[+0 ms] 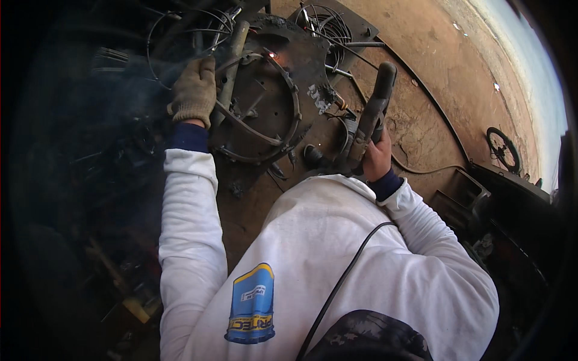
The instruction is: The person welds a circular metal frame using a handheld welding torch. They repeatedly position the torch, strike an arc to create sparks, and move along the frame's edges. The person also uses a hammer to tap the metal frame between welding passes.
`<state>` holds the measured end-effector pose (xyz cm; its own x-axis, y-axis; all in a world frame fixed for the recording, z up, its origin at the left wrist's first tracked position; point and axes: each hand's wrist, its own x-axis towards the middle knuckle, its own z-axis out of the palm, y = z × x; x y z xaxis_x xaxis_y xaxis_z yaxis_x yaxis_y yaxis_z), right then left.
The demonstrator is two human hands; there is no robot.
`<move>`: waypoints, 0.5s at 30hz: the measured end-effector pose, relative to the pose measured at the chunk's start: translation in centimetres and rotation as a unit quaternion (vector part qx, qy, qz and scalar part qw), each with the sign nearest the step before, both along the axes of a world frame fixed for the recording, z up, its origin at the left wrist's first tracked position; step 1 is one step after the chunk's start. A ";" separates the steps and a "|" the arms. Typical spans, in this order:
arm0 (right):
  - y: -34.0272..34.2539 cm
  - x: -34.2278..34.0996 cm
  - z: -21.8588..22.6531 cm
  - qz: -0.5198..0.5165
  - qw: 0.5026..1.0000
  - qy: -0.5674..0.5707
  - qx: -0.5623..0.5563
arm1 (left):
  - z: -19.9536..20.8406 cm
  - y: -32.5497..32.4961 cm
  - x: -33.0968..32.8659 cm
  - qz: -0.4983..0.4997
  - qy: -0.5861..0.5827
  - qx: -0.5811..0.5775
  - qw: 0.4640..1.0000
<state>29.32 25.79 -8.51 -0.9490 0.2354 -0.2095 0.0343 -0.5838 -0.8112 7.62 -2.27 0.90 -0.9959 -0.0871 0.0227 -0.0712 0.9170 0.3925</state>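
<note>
My left hand (195,90), in a tan knit glove, is closed at the bend of a curved metal strip (247,127). The strip's two arms run from the glove across a thick grey pipe (233,69). They meet a larger metal ring (297,105) that rests on a dark steel plate (307,63). A small spot glows orange at the ring's far side. On the right, my bare right hand (378,157) is wrapped round a long, dark, worn tool (376,99) with a rounded upper end. Its exact kind is unclear, and most of my fingers are behind it.
Coiled dark wire (328,27) lies beyond the plate. A brass-tipped piece (341,102) sits by the plate's right edge. A hose (421,171) curves over the brown ground toward a dark metal frame (460,195). Farther right stands a wheel (503,149). Smoke and shadow blur the left side.
</note>
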 end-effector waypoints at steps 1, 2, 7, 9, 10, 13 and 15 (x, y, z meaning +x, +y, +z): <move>0.0 -0.1 0.3 0.000 1.000 0.004 -0.003 | 0.0 -0.1 0.0 -0.008 0.003 0.000 1.000; 0.1 -0.1 0.4 -0.001 1.000 0.006 -0.006 | 0.0 0.0 0.1 -0.017 0.005 -0.001 1.000; 0.7 0.0 -0.3 0.009 1.000 0.008 0.018 | 0.4 0.5 -0.1 0.007 -0.061 -0.016 0.998; 0.7 0.0 -0.5 0.005 1.000 0.003 0.028 | 0.1 0.6 0.0 0.004 -0.040 -0.003 0.999; 0.8 -0.1 -0.6 0.002 0.999 -0.001 0.035 | 0.2 0.7 -0.1 0.004 -0.036 0.003 0.999; 0.8 -0.1 -0.5 0.023 0.998 -0.018 0.054 | 0.2 0.6 0.1 0.010 -0.060 -0.016 0.998; 0.6 -0.7 -0.3 0.030 0.996 -0.009 0.085 | 0.6 0.8 -0.2 0.006 -0.051 -0.032 0.998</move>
